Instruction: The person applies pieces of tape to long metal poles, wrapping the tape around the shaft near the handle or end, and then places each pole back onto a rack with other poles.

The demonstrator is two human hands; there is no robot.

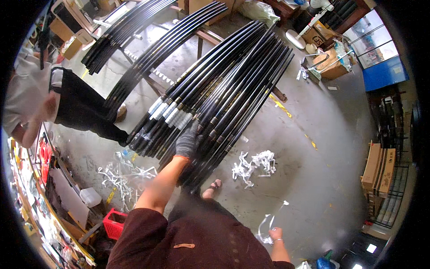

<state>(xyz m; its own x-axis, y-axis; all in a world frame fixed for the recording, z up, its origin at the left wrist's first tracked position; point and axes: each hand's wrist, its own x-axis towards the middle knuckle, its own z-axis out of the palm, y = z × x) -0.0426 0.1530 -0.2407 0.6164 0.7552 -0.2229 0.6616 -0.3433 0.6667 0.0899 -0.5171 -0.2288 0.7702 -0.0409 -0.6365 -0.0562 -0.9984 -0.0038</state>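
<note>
A broad row of long black rods (237, 85) with fine gold markings lies across a stand in front of me, and several have whitish wrapping (170, 112) near their lower ends. My left hand (188, 142), in a dark grey knit glove, rests among these rods with its fingers closed around one. Out at the lower right, away from the rods, my bare right hand (276, 233) is closed on a thin white strip (267, 222) that curls above and beside it.
Crumpled white strips (255, 167) litter the floor, with another heap (127, 177) at left. More black rods (165, 49) lie on racks beyond. A person (49, 94) stands at left. A red basket (115, 223) sits nearby; cardboard boxes (378, 167) stand at right.
</note>
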